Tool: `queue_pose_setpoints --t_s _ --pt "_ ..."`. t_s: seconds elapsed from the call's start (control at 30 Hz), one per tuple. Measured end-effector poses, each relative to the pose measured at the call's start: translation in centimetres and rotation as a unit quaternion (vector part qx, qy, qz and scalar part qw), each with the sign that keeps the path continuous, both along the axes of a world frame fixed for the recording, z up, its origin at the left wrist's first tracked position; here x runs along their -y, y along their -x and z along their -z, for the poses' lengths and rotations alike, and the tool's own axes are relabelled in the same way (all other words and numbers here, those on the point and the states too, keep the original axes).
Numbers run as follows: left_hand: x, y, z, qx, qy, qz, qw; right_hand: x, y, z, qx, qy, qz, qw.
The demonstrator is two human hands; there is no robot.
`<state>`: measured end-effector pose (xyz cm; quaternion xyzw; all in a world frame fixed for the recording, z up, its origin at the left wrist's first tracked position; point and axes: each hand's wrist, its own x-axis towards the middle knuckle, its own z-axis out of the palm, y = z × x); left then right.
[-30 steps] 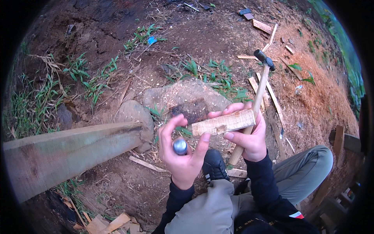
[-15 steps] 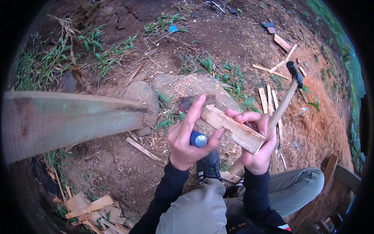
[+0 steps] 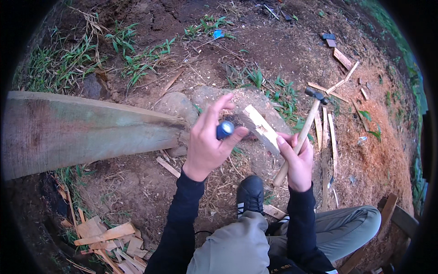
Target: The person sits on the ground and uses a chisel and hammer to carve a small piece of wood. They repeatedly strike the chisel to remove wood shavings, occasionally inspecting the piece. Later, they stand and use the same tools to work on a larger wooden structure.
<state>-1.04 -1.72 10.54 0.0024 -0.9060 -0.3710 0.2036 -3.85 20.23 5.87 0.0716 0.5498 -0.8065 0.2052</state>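
My left hand (image 3: 207,139) is curled around a blue-handled tool (image 3: 224,130). Only the handle's round, pale end shows, and the index finger stands raised off it. A short wooden block (image 3: 261,129) is pinched at its lower end by my right hand (image 3: 299,162). The block leans tilted over the stone, with a rough cut-out in its bright face. That same hand also keeps hold of a hammer (image 3: 302,137), whose pale wooden handle crosses the palm and whose dark head points away from me. The left thumb tip is close to the block; whether they touch, I cannot tell.
A thick wooden beam (image 3: 91,134) comes in from the left, ending near a flat stone (image 3: 207,96). Wood offcuts (image 3: 112,237) lie heaped at lower left. Thin wood strips (image 3: 332,141) and sawdust (image 3: 378,160) cover ground at right. My shoe (image 3: 250,194) is below the hands.
The block has been turned and now shows its bright, cut face. The hammer's head has swung left and its handle end now shows below the right hand. My left hand has shifted slightly left.
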Motion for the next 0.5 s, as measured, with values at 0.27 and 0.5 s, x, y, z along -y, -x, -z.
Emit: queue_pose_setpoints --t_s 0.27,0.5 --pt "0.1 -2.9 2.0 -0.023 -0.528 -0.154 0.834 2.8 5.1 7.4 -0.107 -0.086 -0.123 0.983" --pt "-0.1 -3.8 3.0 -0.099 -0.315 -0.167 0.929 5.1 6.5 10.2 -0.194 -0.296 -0.132 0.926"
